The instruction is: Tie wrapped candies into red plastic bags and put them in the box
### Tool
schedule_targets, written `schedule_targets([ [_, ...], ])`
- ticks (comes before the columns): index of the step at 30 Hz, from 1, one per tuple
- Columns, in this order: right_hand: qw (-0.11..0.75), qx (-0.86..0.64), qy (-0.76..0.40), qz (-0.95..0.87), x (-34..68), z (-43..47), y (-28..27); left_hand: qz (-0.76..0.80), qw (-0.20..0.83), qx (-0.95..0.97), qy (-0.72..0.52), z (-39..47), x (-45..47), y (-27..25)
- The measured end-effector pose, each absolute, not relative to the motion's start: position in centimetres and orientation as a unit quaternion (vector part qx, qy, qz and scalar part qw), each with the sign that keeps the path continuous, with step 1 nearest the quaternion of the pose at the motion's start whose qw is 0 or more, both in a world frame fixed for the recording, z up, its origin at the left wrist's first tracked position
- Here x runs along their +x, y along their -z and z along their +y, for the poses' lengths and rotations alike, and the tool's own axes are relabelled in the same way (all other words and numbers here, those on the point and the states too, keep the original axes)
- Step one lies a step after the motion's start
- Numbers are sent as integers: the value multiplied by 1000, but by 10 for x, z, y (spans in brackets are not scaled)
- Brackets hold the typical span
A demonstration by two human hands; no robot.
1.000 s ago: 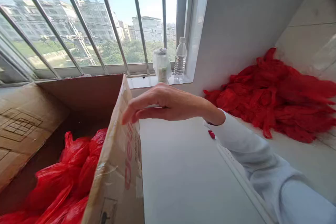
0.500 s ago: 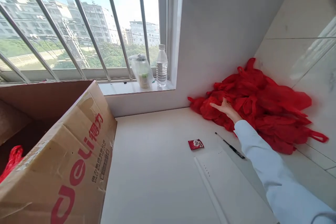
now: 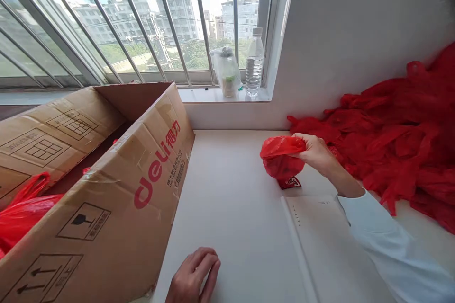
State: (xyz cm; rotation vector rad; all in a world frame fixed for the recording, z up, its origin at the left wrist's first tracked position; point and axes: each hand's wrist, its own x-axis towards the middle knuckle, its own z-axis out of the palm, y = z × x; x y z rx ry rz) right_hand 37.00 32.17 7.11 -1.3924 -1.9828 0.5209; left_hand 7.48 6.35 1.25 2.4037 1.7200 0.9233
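My right hand [image 3: 314, 154] pinches the edge of a thin red plastic bag [image 3: 282, 151], crumpled and hanging a little over the white tabletop [image 3: 227, 194]. Part of a small red printed packet [image 3: 290, 182] shows beneath the bag. Low in the view, near the carton, my left hand [image 3: 195, 274] has its fingers curled loosely together, with nothing visible in them. To the right lies a large heap of red plastic bags [image 3: 394, 128], partly behind my right wrist and sleeve.
A tall open cardboard carton [image 3: 142, 184] stands at the left, with red plastic bags [image 3: 30, 213] inside. A white board-like piece [image 3: 330, 241] with a raised edge lies at the front right. On the windowsill are a water bottle [image 3: 254, 66] and a bagged cup [image 3: 228, 75].
My right hand has come away from the heap toward the left with a red plastic bag in it. My left hand has entered at the bottom. The view has turned, showing more of the carton.
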Motion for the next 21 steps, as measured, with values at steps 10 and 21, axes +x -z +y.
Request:
schedule_targets([
  [10,150,-226,-270,-924,337,214,-14,674,22,633,-381,76,71,-35],
  [21,218,-435,-189,-853,275,194,-23,558,103,755,-330,153,80,-36],
])
